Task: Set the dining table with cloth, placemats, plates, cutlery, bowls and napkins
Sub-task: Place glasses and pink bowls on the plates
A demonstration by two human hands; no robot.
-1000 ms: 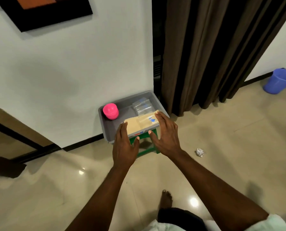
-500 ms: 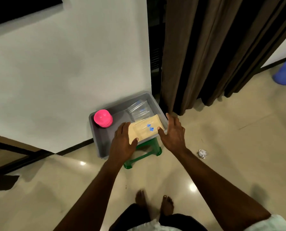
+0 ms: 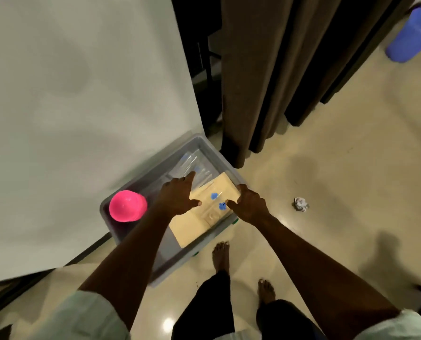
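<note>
A grey bin (image 3: pixel 219 156) stands on the floor by the wall. In it lie a stack of pink bowls (image 3: pixel 128 206) at the left, clear cutlery packets (image 3: pixel 192 165) at the back, and a beige folded placemat stack (image 3: pixel 192 227) with a clear, blue-marked packet (image 3: pixel 214 196) on top. My left hand (image 3: pixel 177 196) rests spread on the stack's left part, its forefinger reaching to the clear packets. My right hand (image 3: pixel 250 204) curls around the stack's right edge, thumb on top.
A brown curtain (image 3: pixel 265 69) hangs right behind the bin, with the white wall at the left. A crumpled paper (image 3: pixel 301 204) lies on the tiled floor to the right, a blue bucket (image 3: pixel 410 35) farther back. My bare feet (image 3: pixel 220 253) stand beside the bin.
I have stepped closer and now look steeply down into the bin. My left hand has slid forward across the beige stack toward the clear packets; my right hand stays at its right edge.
</note>
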